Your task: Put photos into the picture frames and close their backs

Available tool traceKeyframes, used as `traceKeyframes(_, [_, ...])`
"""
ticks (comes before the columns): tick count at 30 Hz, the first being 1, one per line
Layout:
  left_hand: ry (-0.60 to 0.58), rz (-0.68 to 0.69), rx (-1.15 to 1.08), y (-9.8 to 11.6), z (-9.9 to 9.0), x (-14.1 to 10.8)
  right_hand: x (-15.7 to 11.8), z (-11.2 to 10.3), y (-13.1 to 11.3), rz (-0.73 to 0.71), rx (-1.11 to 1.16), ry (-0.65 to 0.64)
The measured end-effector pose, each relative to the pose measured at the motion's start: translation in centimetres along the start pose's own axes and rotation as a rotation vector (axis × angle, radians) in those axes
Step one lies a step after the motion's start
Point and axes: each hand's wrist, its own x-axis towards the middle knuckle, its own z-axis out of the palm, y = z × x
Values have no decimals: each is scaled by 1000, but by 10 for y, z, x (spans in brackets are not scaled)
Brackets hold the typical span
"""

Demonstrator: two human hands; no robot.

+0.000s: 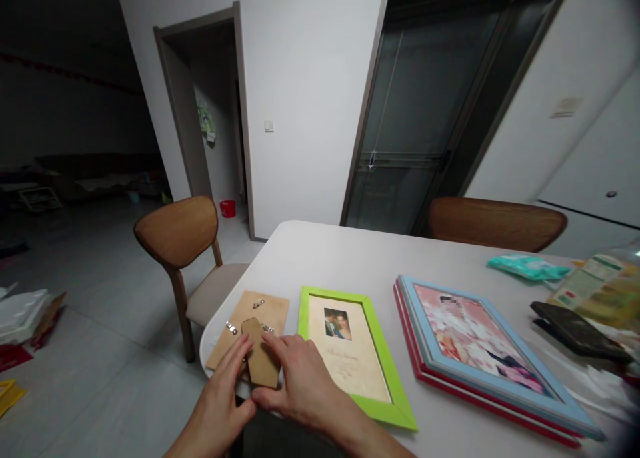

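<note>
A brown photo frame backing board [270, 301] lies at the table's left corner, with metal hanging clips on its surface and a tapered easel stand [263, 358] on top. My left hand [223, 391] is closed at the stand's left side, fingertips on it and thumb at the near edge. From the right, my right hand [297, 375] is closed on the same board, index finger by the stand and thumb near the edge. Beside the right hand lies a lime green photo frame [395, 385] holding a small photo on a cream sheet. Both palms hide the board's near part.
Stacked frames, blue over red, [505, 378] lie on the white table [350, 245] to the right. Beyond them are a teal packet [527, 267], a dark case [575, 331] and a plastic bag [605, 285]. Wooden chairs stand left [180, 231] and behind [495, 223].
</note>
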Motion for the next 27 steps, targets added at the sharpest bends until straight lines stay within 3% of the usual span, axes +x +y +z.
traceKeyframes(4, [43, -91, -45, -8, 2, 1, 6, 1, -1, 29, -4, -53])
traceKeyframes(8, [44, -156, -85, -10, 4, 2, 2, -11, 5, -12, 118, -2])
traceKeyframes(13, [23, -168, -84, -8, 5, 6, 6, -21, 20, -87, 199, -127])
traceKeyframes(17, [46, -208, -16, -6, 6, 18, 40, -7, 34, 20, -40, -10])
traceKeyframes(21, [22, -240, 0, -6, 5, 28, 73, 17, 38, 19, -118, -2])
traceKeyframes(24, [14, -256, -30, -8, 2, 30, 84, 28, 40, 60, -135, 23])
traceKeyframes(27, [22, -268, -96, -11, -4, 27, 84, 25, 43, 105, -126, 50])
